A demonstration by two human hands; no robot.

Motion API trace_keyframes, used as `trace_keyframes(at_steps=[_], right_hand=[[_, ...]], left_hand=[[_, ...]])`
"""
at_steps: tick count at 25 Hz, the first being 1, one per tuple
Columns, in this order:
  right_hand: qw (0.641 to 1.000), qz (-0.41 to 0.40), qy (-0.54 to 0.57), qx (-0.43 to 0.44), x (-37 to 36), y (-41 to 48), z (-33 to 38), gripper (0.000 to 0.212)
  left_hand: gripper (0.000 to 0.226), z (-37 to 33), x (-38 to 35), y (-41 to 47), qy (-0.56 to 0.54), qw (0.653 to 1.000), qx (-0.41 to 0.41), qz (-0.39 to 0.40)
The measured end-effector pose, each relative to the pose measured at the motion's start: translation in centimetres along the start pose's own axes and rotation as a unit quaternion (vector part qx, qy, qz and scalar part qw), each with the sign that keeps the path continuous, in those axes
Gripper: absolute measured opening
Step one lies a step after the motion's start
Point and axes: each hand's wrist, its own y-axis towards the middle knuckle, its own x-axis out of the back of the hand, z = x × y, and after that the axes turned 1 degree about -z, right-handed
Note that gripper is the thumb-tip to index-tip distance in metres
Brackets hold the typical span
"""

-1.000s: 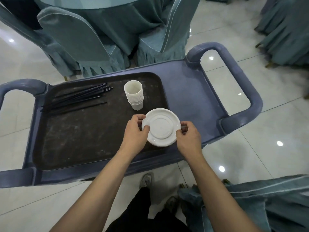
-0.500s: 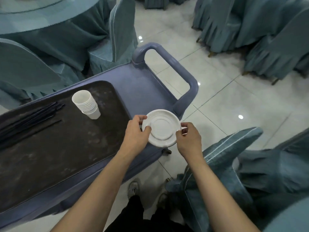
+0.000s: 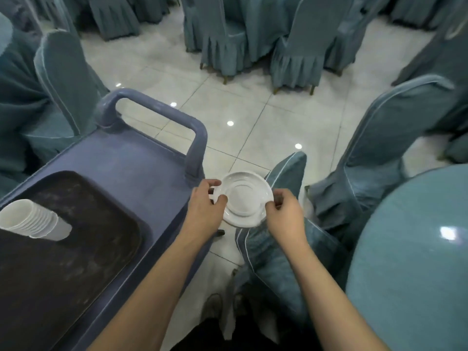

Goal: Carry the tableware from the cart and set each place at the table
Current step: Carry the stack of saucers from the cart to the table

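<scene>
Head view, frame centre: small round white plate now off the blue-grey plastic cart, over floor, pinched at opposite rims by left hand and right hand, fingers curled. Teal-clothed round table enters lower right; placing likely next.

White saucer; blue cart

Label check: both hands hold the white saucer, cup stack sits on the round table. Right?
No. Head view: the cup stack sits on the dark tray on the cart, not the round table. Left hand and right hand do hold the white saucer.
</scene>
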Motion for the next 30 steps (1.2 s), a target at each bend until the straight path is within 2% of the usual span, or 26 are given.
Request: trace_keyframes(at_steps=[8, 17, 30], right_hand=[[0.989, -0.124, 0.012, -0.080, 5.0, -2.5, -3.6, 0.017], [0.961, -0.233, 0.037, -0.141, 6.8, -5.9, -6.4, 0.020], [0.890, -0.373, 0.091, -0.244, 16.4, -12.4, -13.9, 0.019]], left_hand=[[0.031, -2.8, -5.3, -0.2, 0.034, 0.989, -0.061, 0.128], [0.033, -3.8, -8.3, -1.7, 0.073, 0.963, -0.130, 0.225], [0.030, -7.9, -20.3, -9.4, 0.124, 0.896, -0.197, 0.379]])
